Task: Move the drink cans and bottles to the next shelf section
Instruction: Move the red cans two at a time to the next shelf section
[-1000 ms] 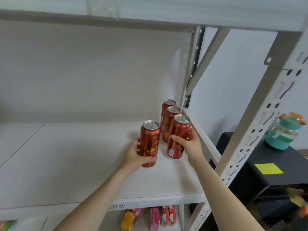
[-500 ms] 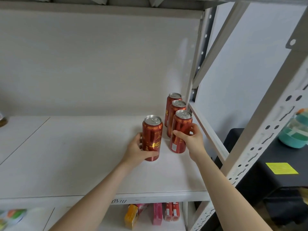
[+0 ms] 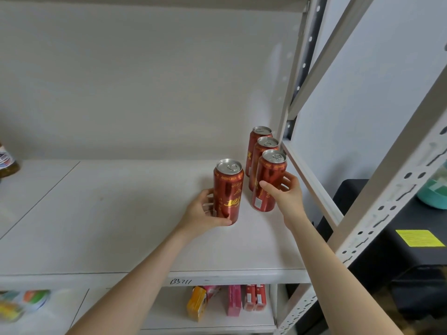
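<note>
Left can [image 3: 227,192], right can [image 3: 268,182] unmoved; rail [image 3: 312,183] seemingly close.

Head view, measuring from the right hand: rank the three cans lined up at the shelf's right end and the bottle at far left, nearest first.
1. Front can, gripped by the right hand, at the right end of the shelf.
2. Middle can, directly behind the front one.
3. Back can, deepest in the row.
4. Bottle, at the far left edge.
</note>
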The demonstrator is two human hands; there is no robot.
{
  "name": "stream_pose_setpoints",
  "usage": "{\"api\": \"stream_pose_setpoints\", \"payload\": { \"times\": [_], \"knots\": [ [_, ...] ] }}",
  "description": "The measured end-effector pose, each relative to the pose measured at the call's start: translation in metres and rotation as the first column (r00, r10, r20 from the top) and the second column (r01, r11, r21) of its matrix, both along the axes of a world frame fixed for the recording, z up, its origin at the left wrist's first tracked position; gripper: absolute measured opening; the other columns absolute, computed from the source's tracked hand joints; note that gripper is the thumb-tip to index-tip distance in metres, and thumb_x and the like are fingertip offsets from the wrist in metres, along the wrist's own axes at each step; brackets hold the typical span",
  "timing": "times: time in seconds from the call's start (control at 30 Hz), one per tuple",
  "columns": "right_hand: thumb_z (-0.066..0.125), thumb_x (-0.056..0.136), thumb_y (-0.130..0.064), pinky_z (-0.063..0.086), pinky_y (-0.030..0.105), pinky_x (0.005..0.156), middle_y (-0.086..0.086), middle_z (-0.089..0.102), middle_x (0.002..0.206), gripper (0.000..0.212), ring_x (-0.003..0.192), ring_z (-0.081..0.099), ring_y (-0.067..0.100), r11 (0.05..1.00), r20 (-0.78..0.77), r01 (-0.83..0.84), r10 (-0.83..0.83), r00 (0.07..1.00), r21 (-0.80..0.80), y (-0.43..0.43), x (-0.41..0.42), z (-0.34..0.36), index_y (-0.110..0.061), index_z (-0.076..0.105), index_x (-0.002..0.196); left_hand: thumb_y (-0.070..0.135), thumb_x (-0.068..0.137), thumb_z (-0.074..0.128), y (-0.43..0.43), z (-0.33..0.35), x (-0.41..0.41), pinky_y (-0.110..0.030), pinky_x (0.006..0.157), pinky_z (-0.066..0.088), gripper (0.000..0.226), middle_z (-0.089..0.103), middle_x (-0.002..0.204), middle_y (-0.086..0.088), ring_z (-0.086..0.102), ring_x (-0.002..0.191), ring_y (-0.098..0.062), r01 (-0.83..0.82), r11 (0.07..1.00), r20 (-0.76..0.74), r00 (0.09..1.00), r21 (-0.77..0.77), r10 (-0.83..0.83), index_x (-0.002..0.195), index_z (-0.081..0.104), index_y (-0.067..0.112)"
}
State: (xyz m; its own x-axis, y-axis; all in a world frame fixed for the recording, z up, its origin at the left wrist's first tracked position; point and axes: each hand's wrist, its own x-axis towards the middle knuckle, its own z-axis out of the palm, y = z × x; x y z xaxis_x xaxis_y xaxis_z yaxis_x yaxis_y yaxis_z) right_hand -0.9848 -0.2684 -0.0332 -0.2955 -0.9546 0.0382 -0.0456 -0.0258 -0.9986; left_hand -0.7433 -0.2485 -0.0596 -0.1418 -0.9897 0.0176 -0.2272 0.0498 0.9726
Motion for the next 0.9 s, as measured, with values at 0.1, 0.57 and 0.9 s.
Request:
{"api": "stream_pose_setpoints", "payload": {
  "times": [0.1,0.57,0.9],
  "knots": [
    [0.087,0.067,-0.048,0.046,0.027,0.084,-0.007,0.055,0.127,0.078,0.115,0.055,0.012,0.996,0.026,0.092,-0.092,0.995,-0.02,0.018,-0.001,-0.006,-0.032,0.045,0.13,0.01,0.052,0.094,0.0,-0.001,0.005,-0.021,0.078,0.056,0.076,0.069,0.111,-0.004,0.072,0.091,-0.011,0.013,1.0,0.012,1.0,-0.002,-0.013,0.119,0.06,0.022],
    [0.084,0.068,-0.046,0.053,0.024,0.086,-0.005,0.067,0.119,0.067,0.105,0.064,0.007,0.976,-0.173,-0.186,0.165,0.971,-0.116,0.091,0.015,0.003,-0.022,0.059,0.126,0.005,0.056,0.095,0.023,-0.003,-0.026,-0.023,0.078,0.057,0.072,0.069,0.11,-0.004,0.072,0.094,-0.014,0.118,0.993,0.029,0.993,0.026,-0.118,0.116,0.059,0.019],
    [0.081,0.079,-0.029,0.051,0.049,0.1,0.0,0.07,0.118,0.048,0.112,0.064,0.021,0.982,-0.071,-0.147,0.139,0.988,-0.118,0.111,-0.01,0.01,-0.018,0.063,0.122,0.025,0.042,0.094,0.034,-0.002,-0.073,-0.03,0.085,0.059,0.082,0.069,0.11,0.001,0.072,0.098,-0.015,0.226,0.972,-0.02,0.974,0.064,-0.225,0.116,0.059,0.029]
  ]
}}
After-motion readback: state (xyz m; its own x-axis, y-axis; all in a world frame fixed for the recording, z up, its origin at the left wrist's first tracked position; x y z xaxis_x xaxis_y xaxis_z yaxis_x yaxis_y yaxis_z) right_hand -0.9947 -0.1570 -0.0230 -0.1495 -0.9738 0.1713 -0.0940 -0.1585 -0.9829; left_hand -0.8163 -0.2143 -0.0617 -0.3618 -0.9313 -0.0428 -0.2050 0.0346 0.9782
